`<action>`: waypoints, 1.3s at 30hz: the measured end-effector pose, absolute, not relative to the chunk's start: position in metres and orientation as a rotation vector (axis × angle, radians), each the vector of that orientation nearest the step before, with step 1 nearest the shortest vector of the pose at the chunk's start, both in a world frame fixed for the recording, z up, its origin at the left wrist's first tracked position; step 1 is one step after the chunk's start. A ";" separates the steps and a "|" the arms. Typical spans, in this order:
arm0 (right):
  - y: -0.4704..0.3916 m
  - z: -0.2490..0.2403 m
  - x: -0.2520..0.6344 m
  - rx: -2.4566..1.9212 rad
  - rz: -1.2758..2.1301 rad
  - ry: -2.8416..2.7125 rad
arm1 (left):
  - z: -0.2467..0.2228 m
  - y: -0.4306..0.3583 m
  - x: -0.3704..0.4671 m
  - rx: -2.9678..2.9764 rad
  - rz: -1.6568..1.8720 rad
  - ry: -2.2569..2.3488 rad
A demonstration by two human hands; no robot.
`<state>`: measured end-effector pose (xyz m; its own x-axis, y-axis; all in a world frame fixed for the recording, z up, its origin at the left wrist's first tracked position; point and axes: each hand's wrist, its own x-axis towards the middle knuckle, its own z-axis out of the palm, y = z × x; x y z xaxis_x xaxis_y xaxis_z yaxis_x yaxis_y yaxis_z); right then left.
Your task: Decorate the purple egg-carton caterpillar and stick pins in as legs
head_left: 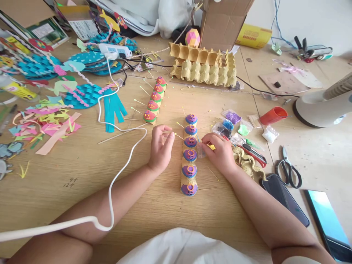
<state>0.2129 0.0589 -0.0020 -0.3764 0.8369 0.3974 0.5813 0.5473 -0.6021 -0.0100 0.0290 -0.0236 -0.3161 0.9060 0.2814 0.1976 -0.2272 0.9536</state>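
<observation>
A strip of egg carton (189, 155) with several purple and blue clay faces lies lengthwise in front of me. Thin yellow-tipped sticks poke out from its far bumps. My left hand (161, 148) is just left of the strip, fingers curled but apart, near a yellow-tipped stick (179, 135). On the other side, my right hand (218, 150) has thumb and fingers pinched together near the third bump; what it holds, if anything, is too small to make out. A second strip (154, 101) with red and green faces stands farther left, also with sticks.
Clay packets (232, 121), a red cutter (253, 154), scissors (287, 168) and phones (286, 198) lie right. A white cable (111, 190) crosses my left forearm. Paper scraps (52, 124) lie left, egg cartons (205, 69) at the back, a red cup (273, 115) right.
</observation>
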 end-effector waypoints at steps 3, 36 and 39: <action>0.060 -0.002 0.217 -1.237 0.529 -1.970 | -0.015 0.020 -0.010 1.604 1.617 1.460; 0.018 0.070 0.213 -2.064 0.592 -2.937 | -0.003 0.010 -0.006 2.106 1.504 1.231; 0.018 0.070 0.211 -2.032 0.615 -2.949 | -0.002 0.010 -0.006 2.129 1.509 1.212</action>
<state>0.2112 0.0178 0.0704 -0.2931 0.7737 -0.5617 0.9337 0.3579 0.0057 -0.0056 0.0096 -0.0025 0.1107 0.7495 0.6527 0.4751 -0.6167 0.6276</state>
